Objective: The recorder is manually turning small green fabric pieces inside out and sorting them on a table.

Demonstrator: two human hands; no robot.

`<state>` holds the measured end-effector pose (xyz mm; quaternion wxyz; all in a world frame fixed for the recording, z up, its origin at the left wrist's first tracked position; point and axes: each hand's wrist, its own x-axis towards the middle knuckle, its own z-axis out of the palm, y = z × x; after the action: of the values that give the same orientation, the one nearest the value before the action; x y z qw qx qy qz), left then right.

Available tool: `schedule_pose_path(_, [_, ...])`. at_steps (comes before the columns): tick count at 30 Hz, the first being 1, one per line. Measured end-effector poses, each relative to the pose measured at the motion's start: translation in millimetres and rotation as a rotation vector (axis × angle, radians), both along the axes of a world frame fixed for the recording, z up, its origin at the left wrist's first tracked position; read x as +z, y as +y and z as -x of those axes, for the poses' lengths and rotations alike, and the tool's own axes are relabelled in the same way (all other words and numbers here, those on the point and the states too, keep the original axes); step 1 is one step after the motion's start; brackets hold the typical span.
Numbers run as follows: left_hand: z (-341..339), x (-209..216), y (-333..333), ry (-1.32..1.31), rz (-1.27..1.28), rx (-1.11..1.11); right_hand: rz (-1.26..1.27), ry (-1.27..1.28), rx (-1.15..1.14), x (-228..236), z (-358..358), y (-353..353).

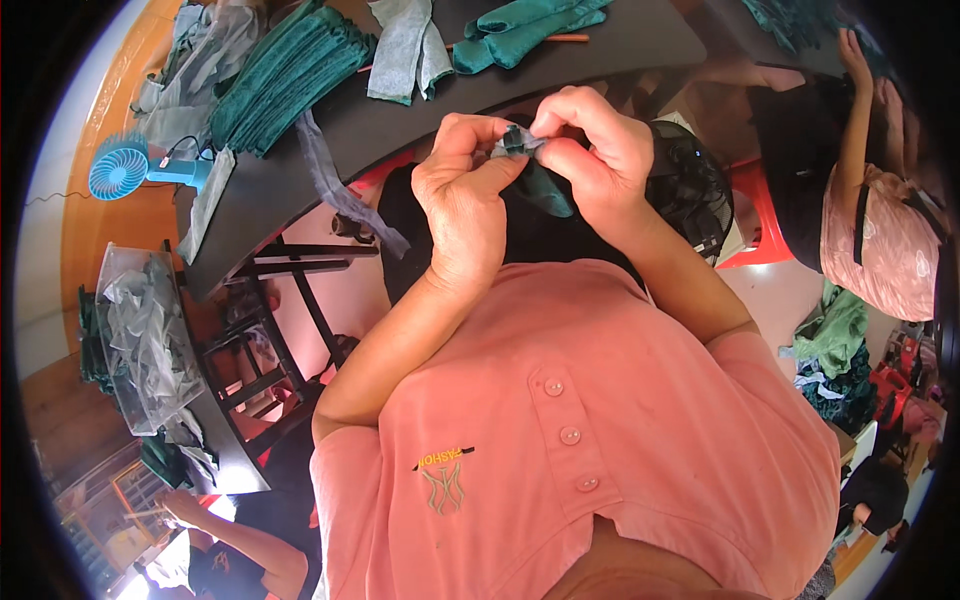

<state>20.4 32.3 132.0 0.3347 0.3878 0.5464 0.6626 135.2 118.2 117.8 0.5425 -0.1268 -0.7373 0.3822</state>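
Up in front of my chest, my left hand (460, 195) and my right hand (600, 160) pinch a small piece of green velvet fabric (545, 190) with a greyish backing. Thumbs and forefingers of both hands are closed on its gathered upper edge, close together. The green part hangs down between the hands, beyond the dark table's (400, 130) near edge. On that table, farther off, lie a pale grey-backed strip pair (410, 55) and folded green velvet pieces (525, 40). What exactly is tucked between my fingertips is too small to tell.
A stack of green velvet strips (285, 80) lies at the table's left, beside a blue fan (120, 170). A clear bin of grey scraps (150, 340) stands at left. Co-workers sit right (880, 235) and lower left (250, 550). Green cloth (835, 330) is heaped at right.
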Motion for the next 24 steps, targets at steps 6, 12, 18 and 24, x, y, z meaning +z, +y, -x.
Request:
schedule_pose_path(6, [-13,-9,16,0.071,-0.158,0.201,0.706,0.105,0.148,13,5,-28])
schedule_pose_path(12, [-21,12,16,-0.181,0.010,0.176,0.752,0.306,0.041,0,15,-22])
schedule_pose_path(18, [7,7,1,-0.754,0.154,-0.269,-0.340,-0.022,-0.160,-2,7,7])
schedule_pose_path(24, [10,-4,-17,-0.887,0.282,-0.490,-0.402,-0.171,-0.030,2,-7,19])
